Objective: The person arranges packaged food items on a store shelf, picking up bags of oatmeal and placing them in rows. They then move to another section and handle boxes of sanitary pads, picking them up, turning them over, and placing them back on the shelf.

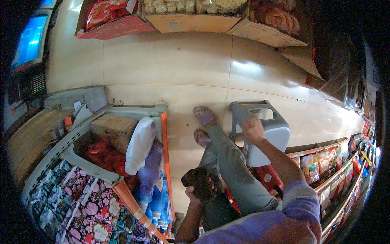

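My left hand (193,195) grips a dark brown or black bunched item (199,184) above my lap; its exact kind cannot be told. My right hand (253,129) is curled over the edge of a grey plastic stool (272,137) standing on the floor to the right of my feet. Whether it touches the stool or holds something small is unclear. My legs in grey trousers stretch forward, with sandals on the feet. A red item (268,178) lies beside my right thigh, partly hidden by my arm.
Left stands a shelf (88,174) with a white bottle (140,146), blue bottles (157,201), a cardboard box (114,125) and floral packs. Open cartons (192,23) of packaged food line the far side. Racks of packets (323,161) are at right, a lit screen (30,39) upper left.
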`<state>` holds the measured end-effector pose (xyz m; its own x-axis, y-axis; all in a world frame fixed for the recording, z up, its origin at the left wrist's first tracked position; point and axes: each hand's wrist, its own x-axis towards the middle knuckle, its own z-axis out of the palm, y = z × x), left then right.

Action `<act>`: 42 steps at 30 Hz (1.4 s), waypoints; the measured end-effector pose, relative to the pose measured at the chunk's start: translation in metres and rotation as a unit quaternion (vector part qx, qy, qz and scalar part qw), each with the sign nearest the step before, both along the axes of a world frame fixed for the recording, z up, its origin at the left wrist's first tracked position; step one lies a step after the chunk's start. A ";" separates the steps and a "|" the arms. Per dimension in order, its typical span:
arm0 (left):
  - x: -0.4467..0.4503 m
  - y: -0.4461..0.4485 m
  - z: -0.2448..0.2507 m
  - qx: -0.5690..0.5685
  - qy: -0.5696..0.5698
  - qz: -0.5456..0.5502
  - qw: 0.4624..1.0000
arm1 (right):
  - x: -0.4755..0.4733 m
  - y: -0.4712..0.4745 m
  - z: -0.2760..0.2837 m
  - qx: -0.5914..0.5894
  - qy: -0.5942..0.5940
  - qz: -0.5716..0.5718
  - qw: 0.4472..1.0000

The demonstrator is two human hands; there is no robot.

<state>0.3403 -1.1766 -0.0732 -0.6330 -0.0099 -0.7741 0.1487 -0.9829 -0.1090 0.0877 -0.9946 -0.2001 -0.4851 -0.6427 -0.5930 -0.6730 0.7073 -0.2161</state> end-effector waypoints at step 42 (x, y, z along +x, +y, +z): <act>0.015 0.030 -0.045 -0.376 0.137 0.313 0.861 | -0.104 0.051 -0.071 0.089 -0.050 0.232 0.967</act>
<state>0.3551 -1.1469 -0.1184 -0.4798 -0.8488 -0.2221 0.7453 -0.5279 0.4072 -0.0166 -0.9440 -0.2714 -0.1038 -0.6612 -0.7430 -0.9087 0.3667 -0.1995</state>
